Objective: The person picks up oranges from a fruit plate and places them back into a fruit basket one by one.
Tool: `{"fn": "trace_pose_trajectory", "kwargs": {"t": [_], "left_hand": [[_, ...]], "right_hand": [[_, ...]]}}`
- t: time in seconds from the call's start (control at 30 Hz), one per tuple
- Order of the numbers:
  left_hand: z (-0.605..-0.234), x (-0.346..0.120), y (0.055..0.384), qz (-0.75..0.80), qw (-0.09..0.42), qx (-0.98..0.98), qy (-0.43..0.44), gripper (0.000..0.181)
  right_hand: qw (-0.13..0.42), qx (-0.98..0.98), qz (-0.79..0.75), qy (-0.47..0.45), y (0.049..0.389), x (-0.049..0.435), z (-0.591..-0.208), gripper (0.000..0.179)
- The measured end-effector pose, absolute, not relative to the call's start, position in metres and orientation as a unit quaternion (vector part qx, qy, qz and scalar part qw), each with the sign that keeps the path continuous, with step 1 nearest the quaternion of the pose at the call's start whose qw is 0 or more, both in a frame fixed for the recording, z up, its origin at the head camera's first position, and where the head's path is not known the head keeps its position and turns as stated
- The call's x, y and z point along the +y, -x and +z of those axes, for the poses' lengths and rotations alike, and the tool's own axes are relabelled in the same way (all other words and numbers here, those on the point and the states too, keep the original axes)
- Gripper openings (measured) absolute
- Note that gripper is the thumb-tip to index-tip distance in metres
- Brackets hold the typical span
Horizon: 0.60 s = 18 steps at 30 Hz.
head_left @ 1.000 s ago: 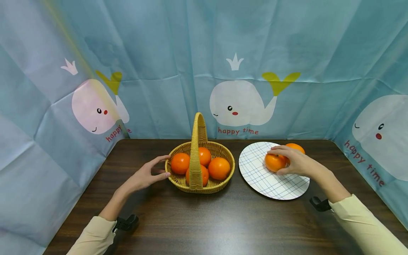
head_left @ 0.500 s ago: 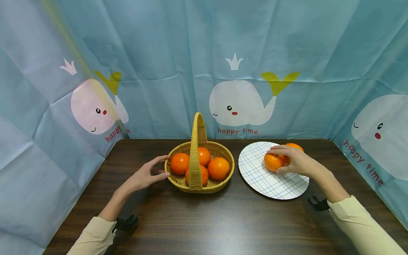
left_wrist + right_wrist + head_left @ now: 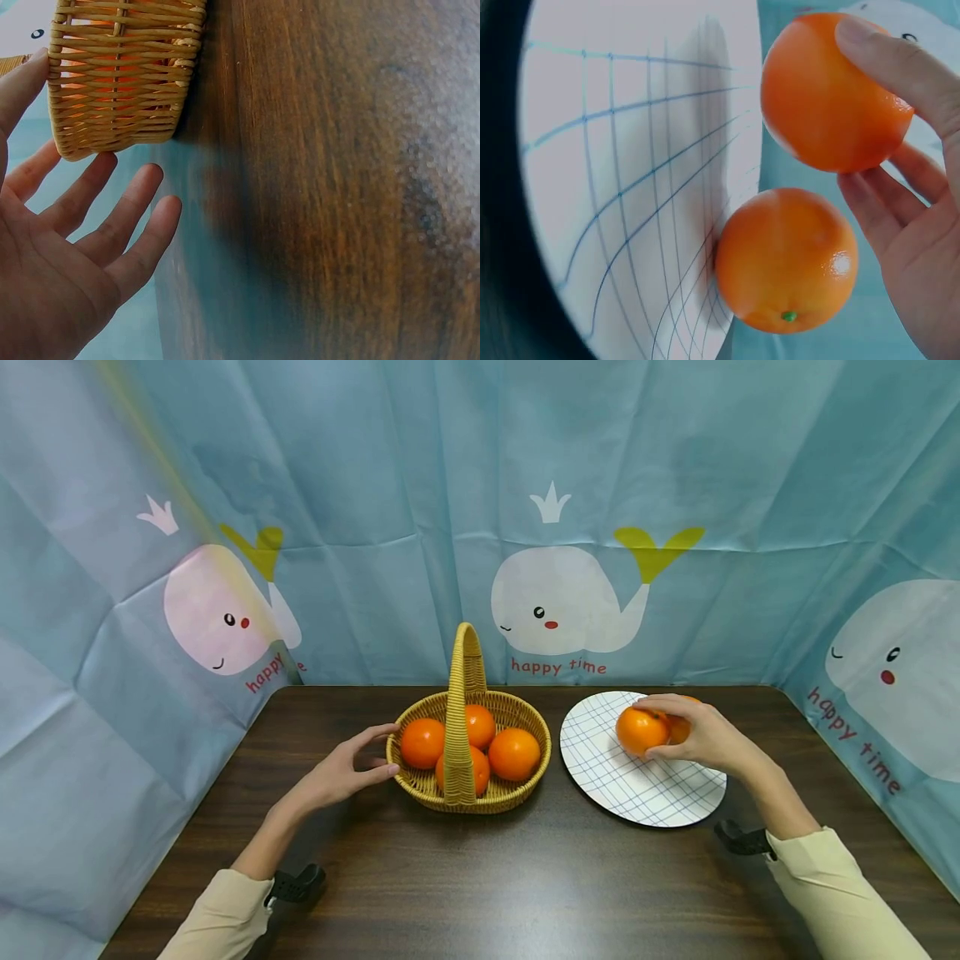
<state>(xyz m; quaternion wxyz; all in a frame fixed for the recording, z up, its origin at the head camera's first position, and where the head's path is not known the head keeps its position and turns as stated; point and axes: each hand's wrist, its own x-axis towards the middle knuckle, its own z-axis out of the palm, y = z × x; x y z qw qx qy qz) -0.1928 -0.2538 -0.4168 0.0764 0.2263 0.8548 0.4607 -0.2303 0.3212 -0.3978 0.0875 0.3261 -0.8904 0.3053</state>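
Observation:
My right hand [image 3: 705, 739] holds an orange [image 3: 637, 732] between thumb and fingers over the plate [image 3: 600, 768], a round white one with blue grid lines. In the right wrist view, that orange [image 3: 817, 97] is off the plate's surface. A second orange [image 3: 787, 262], with a small green stem mark, rests on the plate, partly hidden behind my hand in the head view. At the left end of a yellow wicker basket [image 3: 495, 807], my left hand [image 3: 337, 774] touches the rim with thumb and fingertips, the other fingers spread loosely. Several oranges [image 3: 514, 754] lie in the basket.
The basket's tall arched handle [image 3: 459, 718] rises over its middle. Basket and plate stand side by side near the back of a dark wooden table [image 3: 480, 885]. Behind them hangs a blue curtain [image 3: 375, 610] with whale prints.
My right hand has raised the orange slightly and shifted it a little to the left. The left hand and the basket stay put.

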Motion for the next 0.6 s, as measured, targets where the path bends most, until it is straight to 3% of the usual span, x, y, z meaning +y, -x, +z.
{"fn": "trace_pose_trajectory", "kwargs": {"t": [0.6], "left_hand": [[-0.418, -0.254, 0.193, 0.457, 0.073, 0.859, -0.218, 0.065]], "right_hand": [[0.039, -0.826, 0.467, -0.314, 0.235, 0.281, -0.389, 0.069]]}}
